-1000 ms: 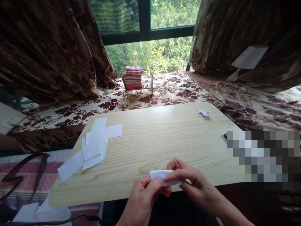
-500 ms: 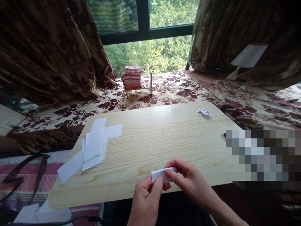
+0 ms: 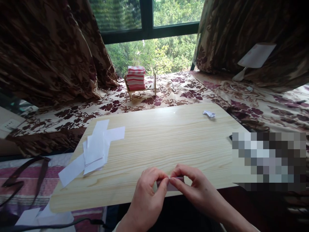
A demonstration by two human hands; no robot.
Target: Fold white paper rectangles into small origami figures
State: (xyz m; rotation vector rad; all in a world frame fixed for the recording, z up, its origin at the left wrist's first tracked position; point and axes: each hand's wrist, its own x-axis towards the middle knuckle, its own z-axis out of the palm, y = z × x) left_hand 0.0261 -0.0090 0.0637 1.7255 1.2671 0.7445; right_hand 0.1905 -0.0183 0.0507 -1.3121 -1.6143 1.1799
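Note:
Near the front edge of the low wooden table (image 3: 154,145), my left hand (image 3: 151,195) and my right hand (image 3: 193,185) meet fingertip to fingertip. Both pinch the top edge of one small folded piece of paper (image 3: 174,186), which looks shaded and is partly hidden behind the fingers. White paper strips (image 3: 95,151) lie in a loose, overlapping pile on the table's left side. A small crumpled or folded bit of paper (image 3: 209,114) rests at the far right corner.
More white paper (image 3: 53,220) lies on the striped cloth at lower left, beside a dark strap (image 3: 41,177). Beyond the table stand a small wooden rack (image 3: 141,91) with folded red-and-white cloths (image 3: 135,78) and a lamp (image 3: 257,55). A blurred patch covers the right edge.
The paper, earlier showing its white face between my hands, is now turned and pinched along its top edge. My left hand has risen slightly and my fingertips have come together.

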